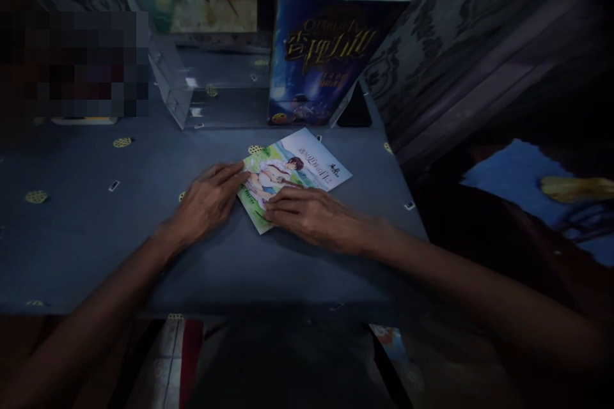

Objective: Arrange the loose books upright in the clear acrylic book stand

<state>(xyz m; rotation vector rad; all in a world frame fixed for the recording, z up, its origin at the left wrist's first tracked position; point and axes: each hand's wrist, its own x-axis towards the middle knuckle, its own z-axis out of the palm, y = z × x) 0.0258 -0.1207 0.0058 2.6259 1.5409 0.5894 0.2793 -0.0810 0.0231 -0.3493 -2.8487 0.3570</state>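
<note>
A thin booklet (330, 166) lies tilted on the table, its pale cover showing a painted figure and Chinese characters. Along its left edge, my left hand (208, 195) grips it with the fingers pressed together. My right hand (311, 214) is closed at the lower edge, fingers held together over the cover's lower part. The thumb of the right hand is hidden.
Behind the booklet, a clear stand (177, 105) holds upright books, among them a dark blue book (311, 45). A black flat object (355, 108) lies beside it. Patterned cloth covers the table (86, 236); blue material (503, 169) lies lower right.
</note>
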